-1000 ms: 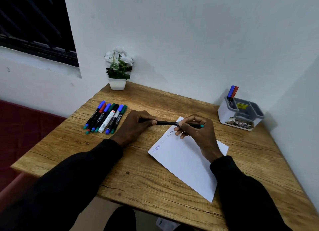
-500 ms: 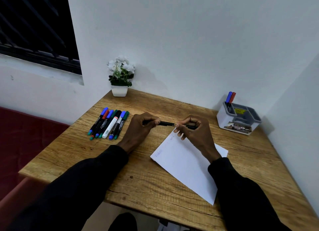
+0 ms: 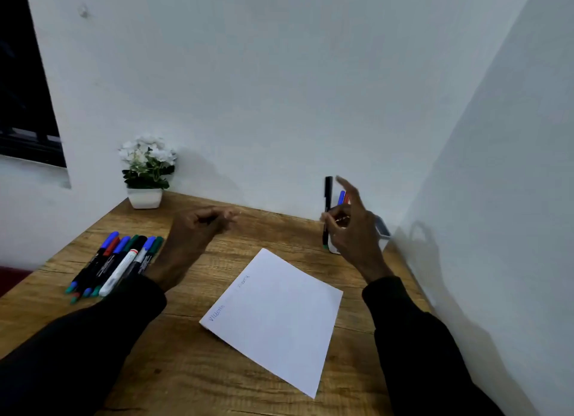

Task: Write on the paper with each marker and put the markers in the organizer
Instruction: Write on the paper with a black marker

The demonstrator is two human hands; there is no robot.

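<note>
Seen from the head camera, the right hand (image 3: 351,226) is raised over the desk's far right corner. It pinches a slim black marker with a green end (image 3: 328,192) between thumb and curled fingers, with the forefinger stretched upward. The marker stands upright, green end down, just in front of the white-and-grey plastic organizer (image 3: 384,230), which the hand mostly hides. A blue-capped marker (image 3: 341,196) and a red-capped marker (image 3: 347,198) stick up from the organizer behind the fingers.

The left hand (image 3: 198,229) hovers above the middle of the wooden desk (image 3: 186,369). Its fingers are loosely curled and blurred, with nothing visible in them.

A white sheet of paper (image 3: 279,316) lies flat and skewed near the front edge, with faint writing along its upper left side. A row of loose markers with blue, red, green and black caps (image 3: 115,263) lies side by side near the left edge. A small white pot of white flowers (image 3: 145,198) stands at the far left corner.
</note>
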